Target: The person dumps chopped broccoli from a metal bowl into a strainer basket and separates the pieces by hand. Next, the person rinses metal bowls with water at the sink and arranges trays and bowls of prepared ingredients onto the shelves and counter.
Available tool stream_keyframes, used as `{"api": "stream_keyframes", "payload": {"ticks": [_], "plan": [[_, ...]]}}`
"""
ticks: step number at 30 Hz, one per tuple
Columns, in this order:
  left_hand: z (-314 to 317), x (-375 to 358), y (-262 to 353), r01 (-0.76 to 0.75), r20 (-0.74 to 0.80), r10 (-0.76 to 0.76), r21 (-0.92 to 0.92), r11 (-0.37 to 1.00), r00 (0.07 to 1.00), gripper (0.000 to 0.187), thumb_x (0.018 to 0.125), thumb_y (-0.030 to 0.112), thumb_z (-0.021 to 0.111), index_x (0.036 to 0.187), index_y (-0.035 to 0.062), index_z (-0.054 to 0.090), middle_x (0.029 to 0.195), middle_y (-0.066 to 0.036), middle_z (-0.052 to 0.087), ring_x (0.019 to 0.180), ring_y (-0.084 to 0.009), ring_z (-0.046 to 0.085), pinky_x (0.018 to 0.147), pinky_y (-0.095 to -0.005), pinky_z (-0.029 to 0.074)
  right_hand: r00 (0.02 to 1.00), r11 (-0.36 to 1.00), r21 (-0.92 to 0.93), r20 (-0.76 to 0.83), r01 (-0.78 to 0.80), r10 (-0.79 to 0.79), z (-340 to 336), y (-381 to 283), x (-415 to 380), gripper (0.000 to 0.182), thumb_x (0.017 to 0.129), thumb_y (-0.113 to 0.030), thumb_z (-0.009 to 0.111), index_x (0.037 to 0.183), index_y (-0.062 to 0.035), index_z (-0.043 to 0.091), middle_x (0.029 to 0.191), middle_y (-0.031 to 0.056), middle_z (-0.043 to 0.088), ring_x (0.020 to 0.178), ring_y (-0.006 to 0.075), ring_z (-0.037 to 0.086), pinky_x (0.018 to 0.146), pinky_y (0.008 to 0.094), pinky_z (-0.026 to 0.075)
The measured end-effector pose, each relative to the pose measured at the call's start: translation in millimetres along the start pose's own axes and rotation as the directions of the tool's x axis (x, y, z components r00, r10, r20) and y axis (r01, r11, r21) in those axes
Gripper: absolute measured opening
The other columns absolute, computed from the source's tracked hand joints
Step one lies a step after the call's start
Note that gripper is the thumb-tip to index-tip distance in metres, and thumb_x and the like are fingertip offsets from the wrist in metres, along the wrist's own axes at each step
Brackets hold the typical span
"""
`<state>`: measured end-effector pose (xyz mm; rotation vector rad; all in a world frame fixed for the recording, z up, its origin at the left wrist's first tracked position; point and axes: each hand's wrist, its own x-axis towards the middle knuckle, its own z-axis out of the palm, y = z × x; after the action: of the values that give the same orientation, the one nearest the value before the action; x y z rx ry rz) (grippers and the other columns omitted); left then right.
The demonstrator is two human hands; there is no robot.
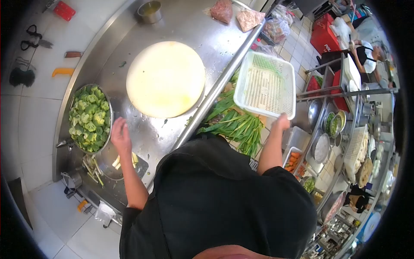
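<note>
Lit brightly. Washed nearly white across the round cream cutting board (166,77); pale over the white rectangular plastic basket (265,86). Glinting on the stainless-steel surface (185,28) toward its upper-right corner. Bowed and blackened at the margins, soft at far right.

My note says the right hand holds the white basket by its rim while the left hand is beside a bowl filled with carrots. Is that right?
Not quite: the bowl beside the left hand is filled with broccoli. The head view shows it. The right hand does hold the white basket by its rim.
</note>
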<state>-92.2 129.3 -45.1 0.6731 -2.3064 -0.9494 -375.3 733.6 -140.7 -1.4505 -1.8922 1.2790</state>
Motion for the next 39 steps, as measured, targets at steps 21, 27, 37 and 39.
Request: {"api": "stream_keyframes", "payload": {"ticks": [21, 27, 37, 39], "plan": [[45.9, -46.5, -13.4, 0.086, 0.35, -0.025, -0.159, 0.983, 0.936, 0.02, 0.088, 0.006, 0.055, 0.102, -0.0029, 0.065, 0.096, -0.016, 0.066, 0.089, -0.0254, 0.063, 0.082, -0.0345, 0.049, 0.32, 0.144, 0.506, -0.282, 0.851, -0.904, -183.7, -312.3, -235.3, 0.006, 0.072, 0.0, 0.064, 0.073, -0.0008, 0.058, 0.067, 0.0061, 0.059, 0.062, 0.0139, 0.056, 0.058, 0.0284, 0.045], [74.5, -66.4, -50.1, 0.185, 0.366, -0.08, -0.26, 0.948, 0.927, 0.023, 0.086, 0.007, 0.057, 0.105, -0.0035, 0.064, 0.098, -0.015, 0.066, 0.087, -0.0222, 0.063, 0.08, -0.0336, 0.049, -0.471, -0.443, 0.651, -0.146, 0.616, -0.87, -107.0, -252.3, -306.2, 0.016, 0.057, 0.003, 0.057, 0.057, -0.0101, 0.047, 0.063, 0.0029, 0.046, 0.061, 0.0235, 0.049, 0.078, 0.0423, 0.041], [118.6, -75.3, -36.8, 0.581, 0.575, -0.283, -0.437, 0.687, 0.767, 0.063, 0.089, 0.023, 0.063, 0.139, -0.003, 0.036, 0.105, -0.018, 0.065, 0.081, -0.0167, 0.062, 0.072, -0.0289, 0.051, -0.293, -0.236, 0.724, -0.049, 0.649, -0.955, -29.5, -213.7, -361.4, 0.008, 0.074, -0.009, 0.057, 0.069, -0.006, 0.051, 0.073, 0.0119, 0.052, 0.072, 0.0348, 0.053, 0.071, 0.0443, 0.047], [105.1, -57.8, -4.1, 0.638, 0.525, -0.404, -0.41, 0.652, 0.749, 0.066, 0.088, 0.022, 0.064, 0.14, -0.0036, 0.032, 0.101, -0.018, 0.067, 0.082, -0.0181, 0.065, 0.074, -0.0284, 0.05, 0.005, 0.017, 0.704, 0.02, 0.71, -1.0, -30.0, -231.3, -360.2, 0.011, 0.075, -0.011, 0.065, 0.076, -0.0023, 0.058, 0.066, 0.0106, 0.054, 0.058, 0.0262, 0.054, 0.057, 0.0332, 0.045]]}}
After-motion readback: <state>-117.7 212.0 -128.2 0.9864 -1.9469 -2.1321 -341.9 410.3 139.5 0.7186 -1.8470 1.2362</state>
